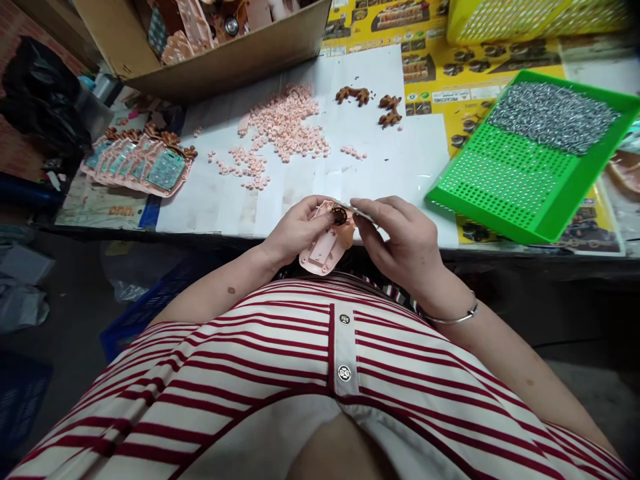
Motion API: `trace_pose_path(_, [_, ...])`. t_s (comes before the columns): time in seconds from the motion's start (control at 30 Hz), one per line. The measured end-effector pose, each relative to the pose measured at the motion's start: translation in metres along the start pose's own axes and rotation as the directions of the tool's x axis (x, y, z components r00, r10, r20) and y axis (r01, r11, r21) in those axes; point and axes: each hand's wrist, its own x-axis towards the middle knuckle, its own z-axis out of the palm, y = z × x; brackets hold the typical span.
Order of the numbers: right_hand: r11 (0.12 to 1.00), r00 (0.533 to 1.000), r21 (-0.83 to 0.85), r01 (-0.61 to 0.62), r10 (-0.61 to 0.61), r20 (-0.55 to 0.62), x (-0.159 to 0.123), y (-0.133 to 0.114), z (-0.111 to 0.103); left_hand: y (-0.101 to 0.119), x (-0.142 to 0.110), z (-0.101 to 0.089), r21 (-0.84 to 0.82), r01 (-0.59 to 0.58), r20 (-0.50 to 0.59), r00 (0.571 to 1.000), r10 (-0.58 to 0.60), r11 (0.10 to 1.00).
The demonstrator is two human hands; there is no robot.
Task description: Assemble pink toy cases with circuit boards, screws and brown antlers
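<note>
My left hand [295, 230] is closed around a pink plastic shell [325, 248], held at the table's near edge with its inner side up. A small dark round part [339, 215] sits in the shell's upper end. My right hand [400, 237] is pinched on a thin metal tool [356, 211] whose tip reaches the dark part. Both hands are close together just over the white paper [400, 173].
A pile of small pink buttons [285, 127] lies ahead on the paper, with brown antler-shaped pieces [370, 103] beyond. A green perforated tray [530, 160] of metal pins sits right. Finished pink units [140, 163] are stacked left. A cardboard box [220, 53] stands behind.
</note>
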Motion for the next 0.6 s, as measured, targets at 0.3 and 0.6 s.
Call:
trace_pose_path(0.3, [0.999, 0.998, 0.017, -0.041, 0.041, -0.045, 0.0009, -0.0016, 0.0019, -0.0022, 0.0006, -0.0034, -0.057, 0.008, 0.016, 1.0, -0.007, 0.998])
trace_pose_path(0.6, [0.997, 0.999, -0.062, 0.042, -0.04, 0.032, -0.0033, -0.0041, 0.0033, -0.0036, 0.0002, -0.0042, -0.029, -0.007, 0.064, 0.998, 0.008, 1.0])
